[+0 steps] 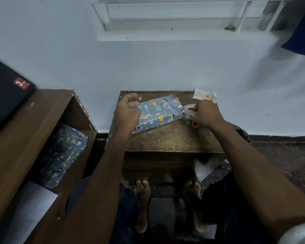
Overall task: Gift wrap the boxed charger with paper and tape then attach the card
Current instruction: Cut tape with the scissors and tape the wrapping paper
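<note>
- Wrapped box (158,114) lies flat on the small brown worktop (174,138), tilted, animal-print paper already closed around it; card (204,95) sits apart at the far right corner, not yet attached.
- Our left hand (127,113) hovers over the box's left end, fingers curled, pinching what looks like a short clear strip of tape (138,98); blur makes the strip's length hard to tell.
- Our right hand (207,113) grips the tape roll (189,109) just beside the box's right end; something orange (195,124) shows beneath it, likely scissors, unclear.
- Step in hand, as we judge it: sealing the left end flap.
- To do it well: keep the strip taut and off the fingertips, land one half on the flap first, then smooth across the seam onto the box face.
- Free the right hand from the roll to steady the box, so it doesn't slide on the worktop.
- Risk: the strip folding onto itself.
</note>
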Available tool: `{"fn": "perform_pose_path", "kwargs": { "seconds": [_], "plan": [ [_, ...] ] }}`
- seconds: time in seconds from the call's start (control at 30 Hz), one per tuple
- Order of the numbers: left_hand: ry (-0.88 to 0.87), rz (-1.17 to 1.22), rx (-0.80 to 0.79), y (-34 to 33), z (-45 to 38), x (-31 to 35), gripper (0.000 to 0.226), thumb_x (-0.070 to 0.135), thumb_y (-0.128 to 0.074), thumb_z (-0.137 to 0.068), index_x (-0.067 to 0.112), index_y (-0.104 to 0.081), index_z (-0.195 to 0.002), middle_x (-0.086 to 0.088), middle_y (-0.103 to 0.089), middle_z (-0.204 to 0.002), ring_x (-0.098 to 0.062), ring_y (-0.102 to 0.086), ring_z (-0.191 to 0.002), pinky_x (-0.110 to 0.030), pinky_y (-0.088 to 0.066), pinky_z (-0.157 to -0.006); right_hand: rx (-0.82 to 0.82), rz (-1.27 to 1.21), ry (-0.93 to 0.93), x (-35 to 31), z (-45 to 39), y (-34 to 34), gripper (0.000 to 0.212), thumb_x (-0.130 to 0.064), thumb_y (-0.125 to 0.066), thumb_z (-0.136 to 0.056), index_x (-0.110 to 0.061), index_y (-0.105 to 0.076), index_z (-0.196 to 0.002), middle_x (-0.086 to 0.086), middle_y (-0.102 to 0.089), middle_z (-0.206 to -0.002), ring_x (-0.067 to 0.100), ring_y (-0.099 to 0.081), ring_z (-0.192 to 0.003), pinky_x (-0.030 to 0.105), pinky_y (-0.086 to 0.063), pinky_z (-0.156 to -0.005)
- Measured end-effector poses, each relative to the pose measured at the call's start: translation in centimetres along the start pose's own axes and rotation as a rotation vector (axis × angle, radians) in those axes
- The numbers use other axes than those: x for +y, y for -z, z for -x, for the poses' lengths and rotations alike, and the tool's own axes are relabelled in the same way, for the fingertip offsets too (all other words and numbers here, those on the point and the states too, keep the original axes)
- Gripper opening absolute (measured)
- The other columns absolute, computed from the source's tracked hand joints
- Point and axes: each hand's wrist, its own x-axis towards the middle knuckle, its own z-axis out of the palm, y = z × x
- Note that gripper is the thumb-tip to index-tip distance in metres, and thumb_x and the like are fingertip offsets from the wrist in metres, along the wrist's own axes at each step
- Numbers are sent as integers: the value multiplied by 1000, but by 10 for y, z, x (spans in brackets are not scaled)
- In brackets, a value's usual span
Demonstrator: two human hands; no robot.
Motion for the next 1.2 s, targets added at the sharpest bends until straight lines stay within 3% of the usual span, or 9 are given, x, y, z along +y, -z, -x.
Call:
{"fn": "perform_pose_path", "kwargs": {
  "seconds": [0.13, 0.27, 0.37, 0.47, 0.53, 0.73, 0.9, 1.07, 1.2],
  "plan": [
    [29, -55, -39, 21, -8, -8, 50, -3, -52, -86, 37, -79, -98, 16, -79, -108, -7, -74, -104, -44, -66, -87, -56, 132, -48, -7, 0, -3, 15, -10, -68, -89, -1, -63, -78, 9, -49, -70, 31, -58, -79, 29, -37, -67],
    [56, -84, -18, 37, -11, -18, 50, -1, -47, -81, 35, -81, -89, 14, -80, -107, -10, -76, -101, -46, -66, -85, 106, 68, -43, -21, -6, -2, 30, -19, -74, -84, -3, -62, -106, 19, -50, -124, 42, -63, -95, 39, -46, -73],
    [58, -120, 33, 42, -12, -21, 46, -1, -54, -79, 31, -81, -98, 18, -78, -106, -6, -73, -103, -43, -65, -89, 186, -137, 189, -54, -8, -10, 32, -13, -74, -82, -10, -72, -113, 10, -61, -119, 34, -65, -98, 36, -49, -79],
    [46, -114, 17, 43, -18, -26, 52, -6, -57, -75, 32, -82, -99, 21, -79, -103, -2, -72, -105, -45, -65, -89, -50, -216, 457, -92, -8, -34, 29, -5, -68, -88, -10, -77, -116, 8, -73, -120, 25, -65, -112, 32, -49, -96],
    [61, -74, -16, 42, -23, -30, 53, -3, -59, -70, 36, -81, -98, 19, -79, -105, -6, -74, -107, -48, -65, -88, -87, -170, 544, -108, -11, -53, 31, -7, -68, -90, -8, -75, -120, 9, -71, -124, 26, -63, -116, 33, -47, -99],
    [81, -71, -14, 41, -26, -29, 50, -4, -70, -66, 31, -74, -102, 11, -75, -109, -12, -71, -109, -45, -62, -96, 58, -259, 482, -121, -28, -68, 33, -26, -76, -90, -12, -71, -119, 5, -62, -119, 19, -58, -103, 29, -43, -85],
    [109, -172, -40, 40, -33, -32, 63, -4, -76, -81, 25, -59, -134, -2, -63, -130, -22, -64, -121, -46, -61, -95, 105, -177, 523, -125, -33, -71, 28, -27, -72, -92, -15, -75, -117, 5, -66, -119, 23, -58, -113, 36, -49, -88],
    [30, -158, 38, 40, -33, -28, 68, -9, -73, -82, 32, -52, -131, -5, -55, -147, -22, -60, -125, -47, -60, -96, 207, -80, 539, -129, -31, -72, 20, -23, -65, -98, -17, -76, -114, 3, -67, -111, 26, -62, -107, 36, -49, -73],
    [35, -241, -10, 40, -35, -35, 84, -7, -79, -80, 26, -45, -149, -8, -56, -147, -23, -60, -128, -46, -57, -102, 229, -12, 605, -130, -28, -73, 25, -21, -61, -100, -17, -73, -121, 5, -68, -115, 27, -61, -109, 34, -45, -68]
  ]
}}
